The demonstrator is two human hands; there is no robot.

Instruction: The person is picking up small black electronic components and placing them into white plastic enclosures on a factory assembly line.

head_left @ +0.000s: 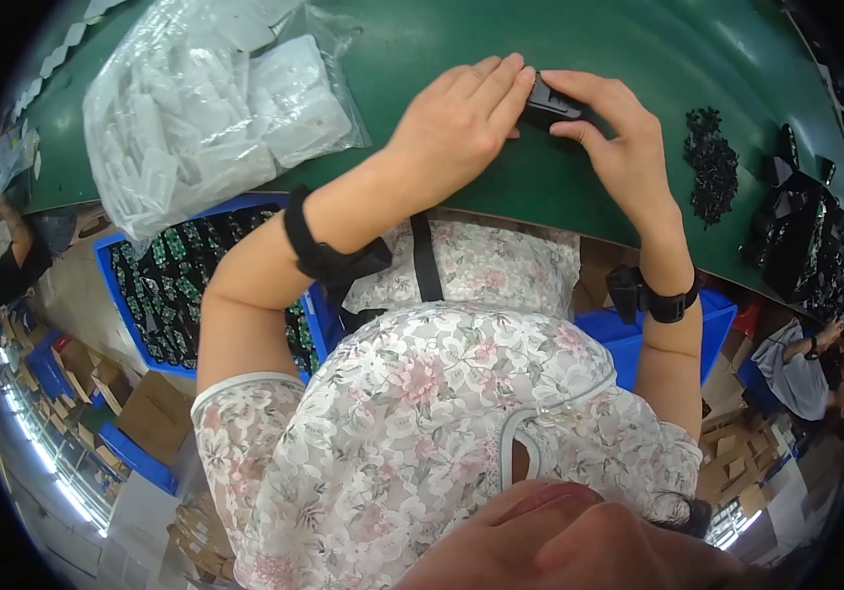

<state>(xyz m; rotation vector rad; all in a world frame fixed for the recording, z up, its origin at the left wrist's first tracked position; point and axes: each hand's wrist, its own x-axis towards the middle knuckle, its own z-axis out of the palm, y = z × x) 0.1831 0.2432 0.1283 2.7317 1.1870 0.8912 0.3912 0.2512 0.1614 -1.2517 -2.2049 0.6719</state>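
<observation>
A small black plastic casing (548, 102) is held just above the green table, between my two hands. My right hand (629, 133) grips it, with the thumb on the near side and the index finger along the far side. My left hand (466, 118) closes on its left end. Those fingers are pressed together over the casing and hide part of it, and the thumb tip shows below them.
A clear plastic bag of whitish translucent parts (181, 118) lies at left. Small black pieces (710, 167) form a pile at right, beside larger glossy black parts (801, 231). Below the table edge, a blue bin (107, 265) holds green-and-black parts; another blue bin (717, 320) stands right.
</observation>
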